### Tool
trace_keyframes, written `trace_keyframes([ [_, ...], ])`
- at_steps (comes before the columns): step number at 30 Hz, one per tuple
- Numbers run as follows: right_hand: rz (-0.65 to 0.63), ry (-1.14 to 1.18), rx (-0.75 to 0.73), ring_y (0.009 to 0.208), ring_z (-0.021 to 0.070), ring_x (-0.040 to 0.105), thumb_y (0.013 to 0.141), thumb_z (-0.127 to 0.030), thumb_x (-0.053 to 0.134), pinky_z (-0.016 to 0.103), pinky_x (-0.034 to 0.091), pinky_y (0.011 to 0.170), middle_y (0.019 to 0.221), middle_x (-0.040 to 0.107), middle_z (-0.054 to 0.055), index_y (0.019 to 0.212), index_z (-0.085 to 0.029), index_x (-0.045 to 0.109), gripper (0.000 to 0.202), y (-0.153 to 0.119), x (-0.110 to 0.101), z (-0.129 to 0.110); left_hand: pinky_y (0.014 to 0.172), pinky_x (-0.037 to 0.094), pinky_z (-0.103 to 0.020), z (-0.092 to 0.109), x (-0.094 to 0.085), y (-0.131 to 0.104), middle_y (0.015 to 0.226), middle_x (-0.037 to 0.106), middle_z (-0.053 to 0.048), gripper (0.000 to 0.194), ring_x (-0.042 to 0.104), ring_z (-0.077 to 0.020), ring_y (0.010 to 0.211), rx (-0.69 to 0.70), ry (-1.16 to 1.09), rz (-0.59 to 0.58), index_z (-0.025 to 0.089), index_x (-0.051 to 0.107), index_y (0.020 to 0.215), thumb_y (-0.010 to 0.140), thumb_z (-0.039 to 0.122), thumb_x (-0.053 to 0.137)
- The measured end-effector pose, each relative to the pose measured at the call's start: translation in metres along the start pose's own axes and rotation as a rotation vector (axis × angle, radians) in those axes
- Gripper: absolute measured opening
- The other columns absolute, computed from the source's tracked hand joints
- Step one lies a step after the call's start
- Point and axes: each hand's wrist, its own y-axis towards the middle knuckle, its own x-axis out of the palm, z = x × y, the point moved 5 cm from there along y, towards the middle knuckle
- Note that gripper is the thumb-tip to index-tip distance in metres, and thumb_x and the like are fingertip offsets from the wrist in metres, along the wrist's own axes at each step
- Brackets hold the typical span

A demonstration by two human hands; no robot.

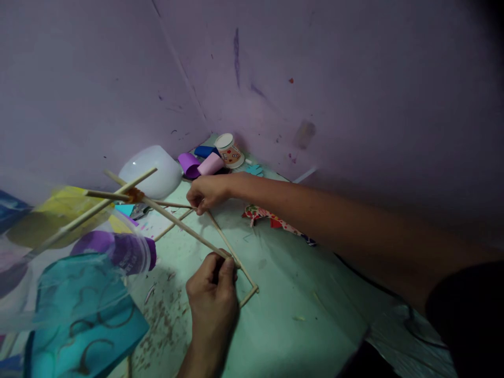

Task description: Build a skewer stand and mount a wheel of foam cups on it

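Stick frame [185, 227] is sitting mid-frame, running from left of centre to just below centre, with both hands on it. Left hand [214, 294] is coming up from the bottom edge, thumb and curled fingers clamping a stick end at the joint just below centre. Right hand [212, 191] is reaching in from the right edge, fingers closing together on the far joint near centre; exact fingertip contact is partly hidden. Handling, my read: frame is looking light, sticks fairly stiff lengthwise, joints being the weak spots and likely to twist or pop under side load. Dry wood is probably giving decent grip, not slippery. Best hold is close beside a joint, pinching lightly, other hand backing the next corner; the brown lump [135, 196] at the crossing left of centre is looking like glue, so I'd be avoiding pressing there. Pose: left forearm is rising steeply, wrist near straight, knuckles facing left and up. Right forearm is stretching long and low across the right half, wrist bending slightly down, fingers pointing down-left. Around it: teal paper piece [86, 315] is filling the lower left, purple cup [126, 249] is lying above it, paper cup [230, 153] is standing upper centre, floral-patterned thing [262, 212] is resting under the right forearm on the green surface [283, 325].
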Motion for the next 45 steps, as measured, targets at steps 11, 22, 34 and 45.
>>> trace_keyframes([
  [11, -0.003, 0.033, 0.028, 0.061, 0.0093, 0.051, 0.074, -0.011, 0.066, 0.021, 0.036, 0.056, 0.072, 0.064, 0.003, 0.083, -0.007, 0.067, 0.010, -0.001, -0.001, 0.001, 0.048, 0.035, -0.021, -0.002, 0.001, -0.001, 0.053, 0.056, 0.004, 0.019, 0.048, -0.0111, 0.049, -0.005, -0.007, 0.005, 0.019, 0.060, 0.063, 0.077, 0.030, 0.055],
  [22, 0.009, 0.078, 0.018, 0.061, 0.0098, 0.053, 0.072, -0.012, 0.067, 0.021, 0.038, 0.055, 0.070, 0.065, 0.002, 0.081, -0.006, 0.067, 0.011, 0.003, 0.002, 0.009, 0.048, 0.039, -0.021, -0.001, 0.000, 0.002, 0.054, 0.058, 0.003, 0.019, 0.052, -0.0118, 0.049, 0.005, 0.033, -0.045, 0.019, 0.059, 0.065, 0.079, 0.030, 0.055],
  [34, 0.018, 0.090, 0.009, 0.060, 0.0097, 0.052, 0.071, -0.012, 0.066, 0.021, 0.037, 0.054, 0.069, 0.064, 0.001, 0.076, -0.010, 0.066, 0.006, 0.006, 0.004, 0.012, 0.049, 0.039, -0.021, -0.003, 0.000, 0.001, 0.057, 0.059, 0.003, 0.019, 0.052, -0.0114, 0.051, -0.020, -0.015, -0.035, 0.018, 0.060, 0.065, 0.078, 0.032, 0.058],
  [45, 0.008, 0.074, 0.011, 0.061, 0.0104, 0.054, 0.069, -0.011, 0.068, 0.022, 0.038, 0.056, 0.072, 0.066, 0.003, 0.078, -0.008, 0.067, 0.010, 0.005, 0.001, 0.009, 0.052, 0.038, -0.022, 0.005, -0.001, 0.000, 0.059, 0.061, 0.002, 0.019, 0.052, -0.0129, 0.055, 0.085, 0.055, -0.024, 0.019, 0.061, 0.066, 0.080, 0.029, 0.054],
])
